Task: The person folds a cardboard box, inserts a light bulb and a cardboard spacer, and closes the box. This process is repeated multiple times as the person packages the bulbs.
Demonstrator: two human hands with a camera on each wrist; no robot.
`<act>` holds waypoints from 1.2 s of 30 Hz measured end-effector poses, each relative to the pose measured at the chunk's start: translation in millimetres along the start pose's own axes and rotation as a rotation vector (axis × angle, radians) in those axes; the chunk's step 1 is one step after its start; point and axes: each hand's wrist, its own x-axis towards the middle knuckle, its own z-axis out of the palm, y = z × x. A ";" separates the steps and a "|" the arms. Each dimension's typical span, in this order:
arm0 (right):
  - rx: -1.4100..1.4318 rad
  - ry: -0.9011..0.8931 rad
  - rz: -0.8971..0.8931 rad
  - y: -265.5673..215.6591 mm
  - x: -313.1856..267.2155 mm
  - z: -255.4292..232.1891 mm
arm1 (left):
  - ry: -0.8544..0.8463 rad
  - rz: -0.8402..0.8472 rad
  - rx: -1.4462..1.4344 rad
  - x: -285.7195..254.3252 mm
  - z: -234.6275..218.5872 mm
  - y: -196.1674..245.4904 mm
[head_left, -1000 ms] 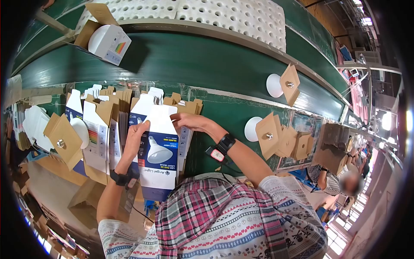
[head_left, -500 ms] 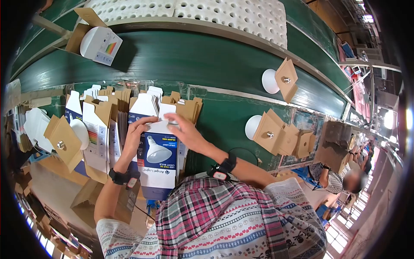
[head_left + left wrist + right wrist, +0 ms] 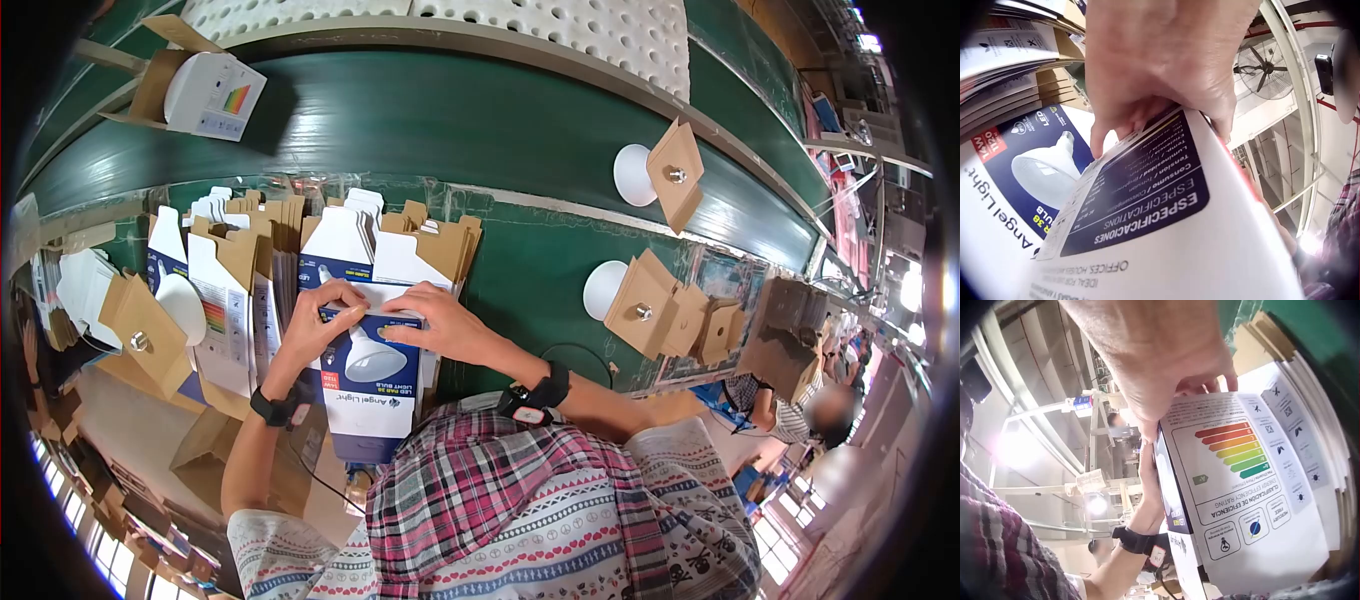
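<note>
Both hands are at the top end of an upright blue and white light bulb box point(image 3: 368, 405), which stands in front of a row of flat cartons. My left hand point(image 3: 325, 322) grips the top edge on its side, fingers bent over the top and thumb at the printed front. In the left wrist view its fingers straddle the edge of the box's side panel point(image 3: 1141, 250). The right hand point(image 3: 440, 322) holds the opposite top corner, thumb on the front. The right wrist view shows it over the panel with the energy rating chart point(image 3: 1235, 456). A white flap point(image 3: 377, 293) shows between the hands.
Flat cartons point(image 3: 215, 320) stand in rows behind and left. Bulbs with cardboard inserts point(image 3: 150, 335) lie left and right point(image 3: 645, 305). An open box with a bulb point(image 3: 215, 95) and another bulb with its insert point(image 3: 675, 175) sit on the green belt point(image 3: 450, 120).
The box's white top flap stood up and is now folded down. My right hand came from behind the flap to the box's top corner; the left hand shifted over the top edge.
</note>
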 end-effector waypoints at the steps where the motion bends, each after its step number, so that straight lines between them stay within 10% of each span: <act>1: 0.029 -0.033 0.035 -2.4 0.3 -3.6 | -0.008 -0.010 0.031 1.3 -1.0 1.9; 5: 0.082 -0.090 0.109 -7.3 0.6 -7.7 | -0.008 -0.003 0.059 3.2 -2.9 -0.5; 11: 0.135 0.357 -0.167 -6.4 -2.3 12.0 | 0.240 0.086 0.106 -8.6 6.5 11.2; 15: -0.051 0.262 -0.141 3.1 -3.6 7.2 | 0.364 -0.093 0.104 -61.3 14.5 7.5; 19: 0.029 0.323 -0.131 6.9 -2.7 10.8 | -0.047 -0.627 0.552 -131.8 23.0 24.3; 24: 0.201 0.318 0.032 7.1 18.0 0.1 | 0.023 -0.712 -0.032 -157.2 11.3 52.9; 28: 0.277 0.153 0.196 13.2 57.9 -21.8 | 0.525 -0.439 -0.644 -119.9 -16.2 114.8; 30: 0.133 0.099 0.349 7.8 63.3 -29.8 | 0.034 -0.409 -0.776 -90.9 -55.2 102.9; 33: -0.312 0.658 -0.118 17.1 38.8 -35.0 | 0.166 -0.584 -0.754 -51.1 -37.0 105.5; 36: -0.425 0.546 -0.603 -51.2 -35.3 -63.9 | 0.191 -0.410 -0.730 -47.5 -29.9 102.6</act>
